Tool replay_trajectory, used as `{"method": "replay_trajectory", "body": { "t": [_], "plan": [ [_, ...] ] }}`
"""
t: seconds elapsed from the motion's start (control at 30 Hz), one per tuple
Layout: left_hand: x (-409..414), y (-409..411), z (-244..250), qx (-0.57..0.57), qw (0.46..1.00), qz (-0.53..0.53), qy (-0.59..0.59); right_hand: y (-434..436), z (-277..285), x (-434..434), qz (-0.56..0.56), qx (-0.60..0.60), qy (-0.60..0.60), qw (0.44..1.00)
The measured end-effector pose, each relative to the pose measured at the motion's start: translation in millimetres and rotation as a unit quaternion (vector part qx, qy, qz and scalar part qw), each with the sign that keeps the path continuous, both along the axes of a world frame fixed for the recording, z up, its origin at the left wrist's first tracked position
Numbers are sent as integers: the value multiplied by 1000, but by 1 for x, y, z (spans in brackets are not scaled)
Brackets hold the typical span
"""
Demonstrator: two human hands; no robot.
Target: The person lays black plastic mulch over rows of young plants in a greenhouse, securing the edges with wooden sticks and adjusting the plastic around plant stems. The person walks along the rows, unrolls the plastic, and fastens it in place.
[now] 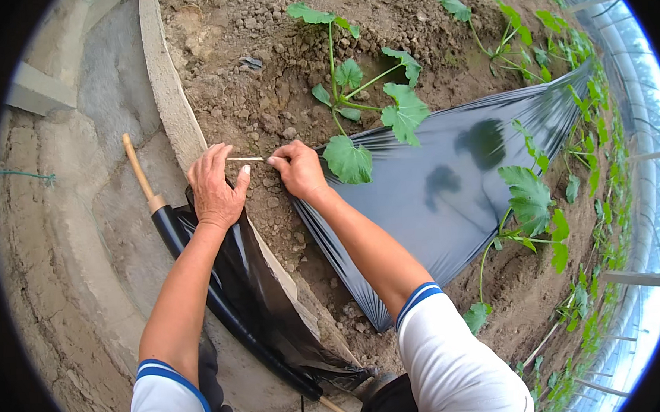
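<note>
A thin pale stick [244, 159] spans the gap between my two hands. My right hand [300, 168] pinches its right end in thumb and fingertips, at the gathered edge of a stretched sheet of black plastic film [386, 214]. My left hand [215, 184] is at the other end, thumb apart from the fingers; its grip on the stick is unclear. Below my left forearm lies a roll of black film [235, 317] on a wooden pole [137, 165], with loose film [261, 288] beside it. A squash-like plant [352, 93] grows just beyond my right hand.
A narrow concrete curb [170, 85] separates the soil bed [234, 93] from the concrete path [122, 77]. Another leafy plant [525, 201] stands at the film's right edge, and leaf shapes show through the sheet. Greenhouse framing [635, 106] curves along the right.
</note>
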State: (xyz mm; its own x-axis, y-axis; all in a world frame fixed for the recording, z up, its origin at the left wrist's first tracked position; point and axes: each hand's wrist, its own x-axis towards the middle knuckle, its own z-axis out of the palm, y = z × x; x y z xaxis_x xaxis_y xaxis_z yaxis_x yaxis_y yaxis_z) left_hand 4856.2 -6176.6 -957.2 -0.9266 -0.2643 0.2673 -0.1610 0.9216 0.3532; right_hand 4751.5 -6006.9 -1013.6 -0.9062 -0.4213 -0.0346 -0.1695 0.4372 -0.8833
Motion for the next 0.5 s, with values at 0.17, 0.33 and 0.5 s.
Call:
{"method": "replay_trajectory", "body": {
  "t": [0.17,0.33,0.5],
  "plan": [
    [-6,7,1,16,1000,9,8,-8,35,-20,56,168,107,978],
    [-7,4,2,21,1000,6,10,-7,83,-73,170,313,200,913],
    [-5,1,2,30,999,9,6,-48,107,-81,266,388,229,852]
  ]
}}
